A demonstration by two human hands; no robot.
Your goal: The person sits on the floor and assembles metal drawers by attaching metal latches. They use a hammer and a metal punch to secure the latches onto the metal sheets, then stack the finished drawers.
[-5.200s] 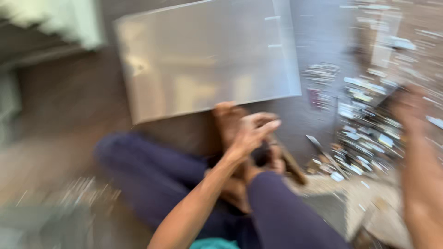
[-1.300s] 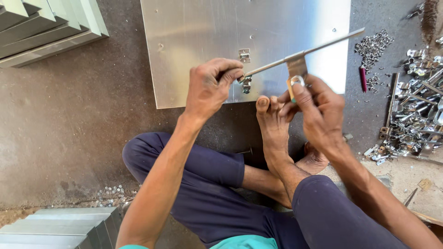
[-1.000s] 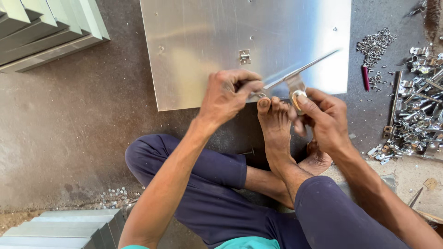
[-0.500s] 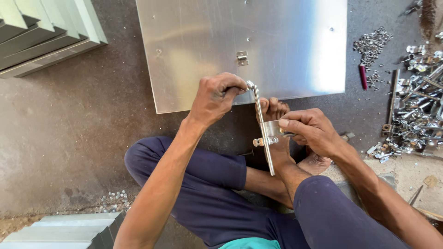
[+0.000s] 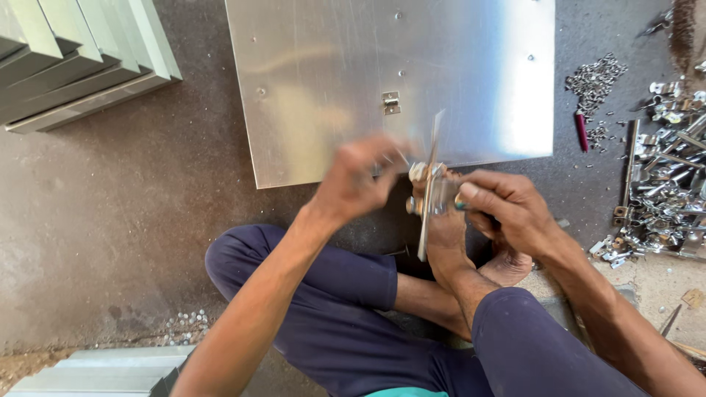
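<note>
While the person sits cross-legged on the dark concrete floor (image 5: 132, 220), both hands work at a thin flat metal strip with a small shiny bracket fitted near its middle (image 5: 429, 191), held upright just over a bare foot (image 5: 448, 235). The step in hand looks like fitting or tightening that bracket onto the strip; by my judgement the next move calls for keeping the strip steady while the small part is seated squarely.

The right hand (image 5: 507, 209), at three o'clock of the strip, has its grip pressed together – thumb and fingers pinch the bracket and strip from the side. The left hand (image 5: 360, 180), at nine o'clock, is blurred; its fingers curl toward the strip's upper part, but whether they pinch it or only touch it I cannot tell.

At twelve o'clock lies a large rectangular sheet of bright metal (image 5: 331, 73) with a small hinge-like fitting (image 5: 391, 102) on its face. At two o'clock – well apart from the hands – a heap of shiny metal brackets and rods (image 5: 669, 184) spreads over the floor, with a slim red-handled tool (image 5: 582, 131) beside it. Pale green stacked panels (image 5: 73, 59) lie at ten o'clock.
</note>
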